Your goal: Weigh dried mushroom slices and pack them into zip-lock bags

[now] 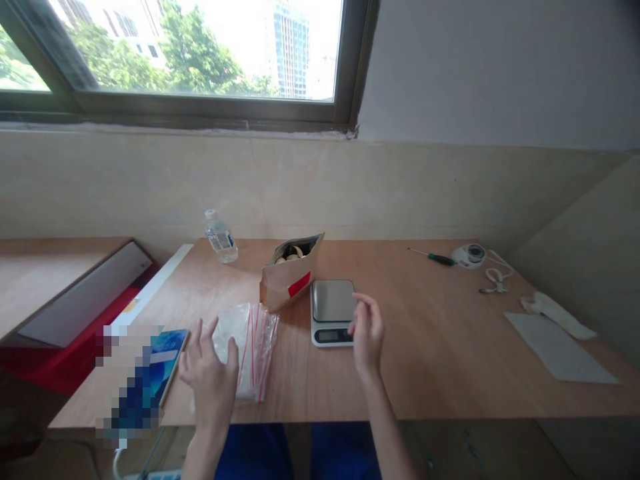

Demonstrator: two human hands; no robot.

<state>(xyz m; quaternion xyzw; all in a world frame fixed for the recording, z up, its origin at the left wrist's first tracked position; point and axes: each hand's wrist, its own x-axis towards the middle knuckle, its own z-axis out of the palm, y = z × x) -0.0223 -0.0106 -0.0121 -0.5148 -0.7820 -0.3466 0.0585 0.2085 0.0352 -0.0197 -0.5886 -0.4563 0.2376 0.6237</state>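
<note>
My left hand (213,363) is held with its fingers spread, over the left side of a stack of clear zip bags (247,350) with red seal lines. Nothing is in it. At the right edge of a small kitchen scale (334,303) is my right hand (367,333), index finger stretched out, the other fingers partly curled and no object showing in it. The scale's steel plate is bare; part of its front panel is hidden by that hand. Behind the bags stands an open brown paper pouch (283,283) with a red label, pale round pieces (294,253) showing inside.
A phone (170,360), partly pixelated, lies left of the bags. Farther back stands a water bottle (221,238). On the right are a screwdriver (441,259), a white dome camera (468,256) with its cable, a white cloth-like item (557,313) and a white sheet (560,350).
</note>
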